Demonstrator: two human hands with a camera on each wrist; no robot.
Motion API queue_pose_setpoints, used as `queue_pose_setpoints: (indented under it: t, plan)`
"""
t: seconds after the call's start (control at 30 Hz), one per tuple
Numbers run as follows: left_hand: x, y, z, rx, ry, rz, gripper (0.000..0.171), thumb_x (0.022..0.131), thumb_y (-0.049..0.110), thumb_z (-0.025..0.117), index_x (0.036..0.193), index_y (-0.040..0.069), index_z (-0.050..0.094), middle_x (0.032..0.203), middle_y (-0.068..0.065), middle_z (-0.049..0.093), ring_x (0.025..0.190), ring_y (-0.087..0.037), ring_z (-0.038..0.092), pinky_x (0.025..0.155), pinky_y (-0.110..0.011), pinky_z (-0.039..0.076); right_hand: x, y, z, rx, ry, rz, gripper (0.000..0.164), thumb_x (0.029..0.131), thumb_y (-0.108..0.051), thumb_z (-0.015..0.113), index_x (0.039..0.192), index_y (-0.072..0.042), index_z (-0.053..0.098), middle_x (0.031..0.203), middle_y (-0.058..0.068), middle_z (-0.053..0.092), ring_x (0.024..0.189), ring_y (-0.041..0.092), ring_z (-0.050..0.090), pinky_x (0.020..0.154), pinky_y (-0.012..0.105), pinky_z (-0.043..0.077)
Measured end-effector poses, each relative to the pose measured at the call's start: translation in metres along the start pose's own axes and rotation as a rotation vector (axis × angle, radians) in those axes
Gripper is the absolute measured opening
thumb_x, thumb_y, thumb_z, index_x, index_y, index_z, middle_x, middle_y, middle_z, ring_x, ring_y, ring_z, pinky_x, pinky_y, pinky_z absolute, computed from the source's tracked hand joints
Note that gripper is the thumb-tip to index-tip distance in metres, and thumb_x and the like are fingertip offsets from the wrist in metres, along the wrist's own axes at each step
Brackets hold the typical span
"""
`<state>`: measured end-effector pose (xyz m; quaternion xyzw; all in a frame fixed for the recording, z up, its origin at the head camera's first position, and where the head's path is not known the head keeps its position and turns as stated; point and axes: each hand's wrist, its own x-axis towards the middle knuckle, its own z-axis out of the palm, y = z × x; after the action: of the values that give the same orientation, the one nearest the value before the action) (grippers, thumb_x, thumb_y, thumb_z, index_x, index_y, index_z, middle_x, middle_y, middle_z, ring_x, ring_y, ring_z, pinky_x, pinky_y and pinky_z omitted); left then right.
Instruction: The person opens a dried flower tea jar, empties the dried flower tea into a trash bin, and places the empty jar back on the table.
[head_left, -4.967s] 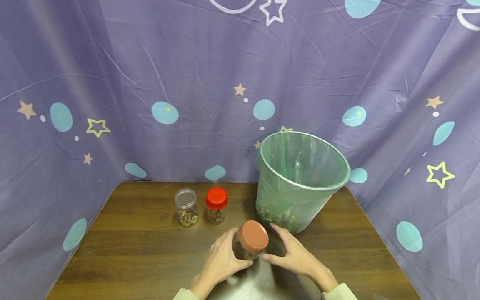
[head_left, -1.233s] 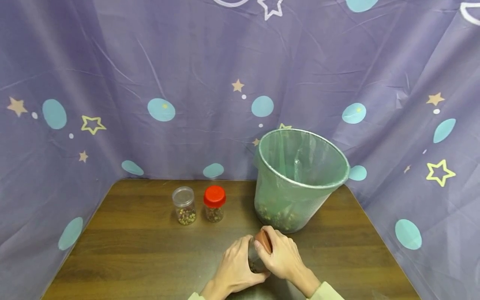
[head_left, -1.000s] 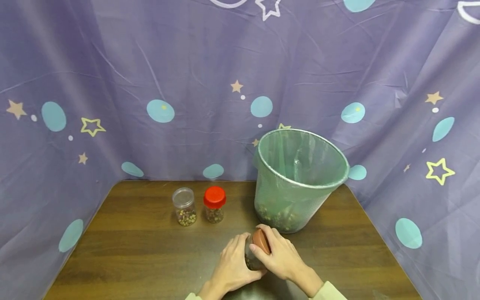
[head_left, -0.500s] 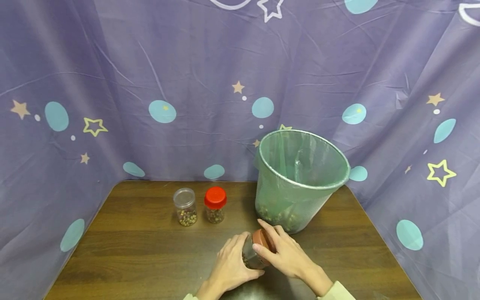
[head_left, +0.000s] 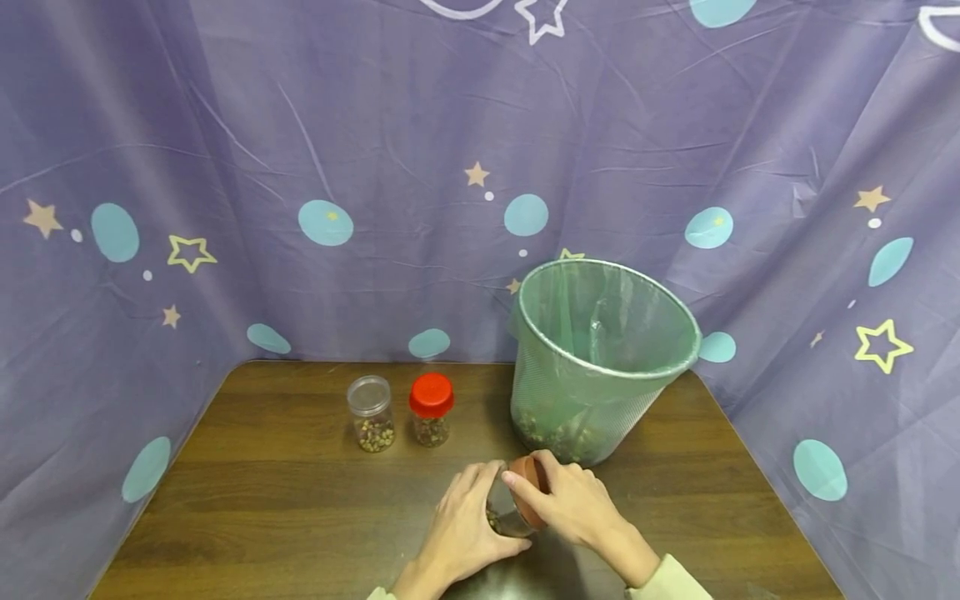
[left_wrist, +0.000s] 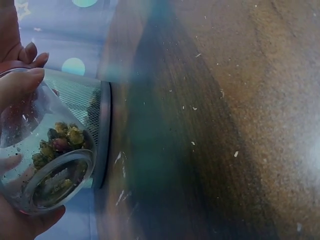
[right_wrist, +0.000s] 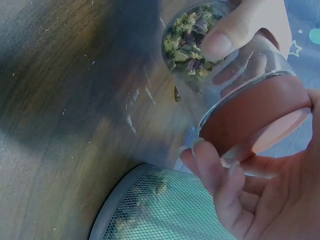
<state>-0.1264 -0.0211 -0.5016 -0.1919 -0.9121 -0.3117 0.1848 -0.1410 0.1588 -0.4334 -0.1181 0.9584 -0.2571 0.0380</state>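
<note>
Head view: your left hand (head_left: 467, 525) wraps the tilted jar (head_left: 504, 503) between thumb and fingers; your right fingers (right_wrist: 207, 162) grip its brown lid (right_wrist: 260, 110). Looks like lid-twisting; next probably calls for steady left fingers while the right turn. Can't tell if it's loose; left-wrist view crops the lid.

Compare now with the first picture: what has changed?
The right hand, apart from the jar then, now grips its lid. The jar has tipped further right. The left hand still holds it; the clear-lidded jar, red-lidded jar and bin stayed put.
</note>
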Motion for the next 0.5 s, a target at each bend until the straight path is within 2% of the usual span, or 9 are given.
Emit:
queue_pose_setpoints:
  t: [0.27,0.5]
  plan:
    - [0.0014,0.0000,0.0000,0.011,0.027,-0.008,0.093,0.050,0.054,0.091,0.128,0.015,0.058,0.113,0.000,0.060,0.095,-0.017,0.055,0.074,-0.034,0.054,-0.0006,0.0054,-0.0011,0.021,-0.043,-0.160,0.065,0.099,-0.055,0.046,0.139,-0.003,0.049,0.091,0.001,0.070,0.066,0.003,0.059,0.057,0.022,0.046]
    - [0.0023,-0.0004,-0.0017,0.003,-0.016,-0.051,0.091,0.053,0.054,0.089,0.128,0.016,0.056,0.115,0.002,0.061,0.099,-0.017,0.056,0.073,-0.037,0.054,-0.0034,0.0074,-0.0029,0.006,-0.015,-0.218,0.066,0.096,-0.056,0.051,0.147,-0.016,0.044,0.117,0.007,0.066,0.089,0.013,0.062,0.070,0.030,0.050]
